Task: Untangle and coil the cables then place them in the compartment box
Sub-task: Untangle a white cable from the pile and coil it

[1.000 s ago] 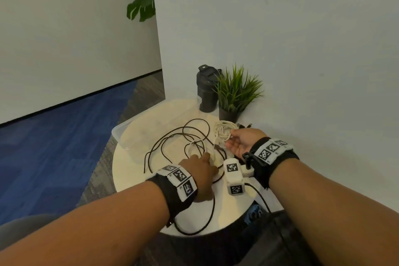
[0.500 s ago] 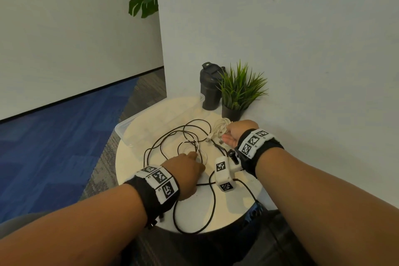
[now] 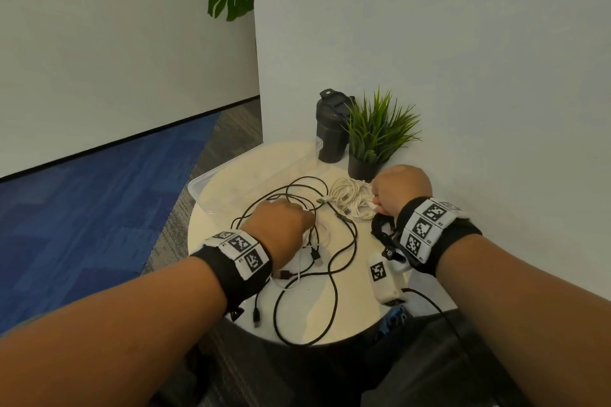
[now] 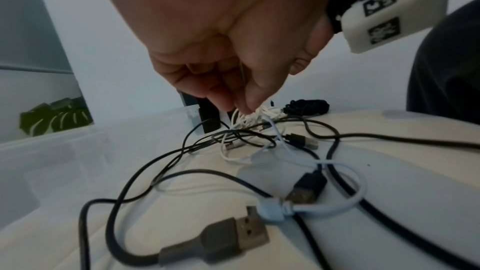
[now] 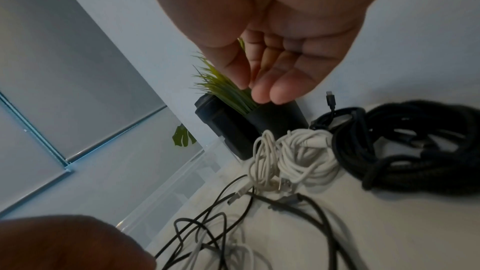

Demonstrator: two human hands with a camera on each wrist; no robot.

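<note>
A tangle of thin black cables (image 3: 340, 261) and a white cable (image 4: 275, 130) lies on the round white table (image 3: 357, 317). My left hand (image 3: 281, 228) hovers over the tangle, and its bunched fingertips (image 4: 241, 102) pinch the white cable where it rises from the heap. My right hand (image 3: 400, 188) hangs just above a coiled white cable (image 3: 350, 198), fingers loosely bent (image 5: 265, 89) and empty. A coiled black braided cable (image 5: 415, 147) sits right of the white coil. The clear compartment box (image 3: 205, 185) stands at the table's back left.
A black bottle (image 3: 330, 129) and a potted grass plant (image 3: 377, 132) stand at the table's back, against a white wall on the right. Loose USB plugs (image 4: 233, 237) lie near the front edge. Blue carpet lies to the left.
My right hand has turned knuckles-up and now hangs over the white coil, which rests on the table. The left hand moved forward over the tangle.
</note>
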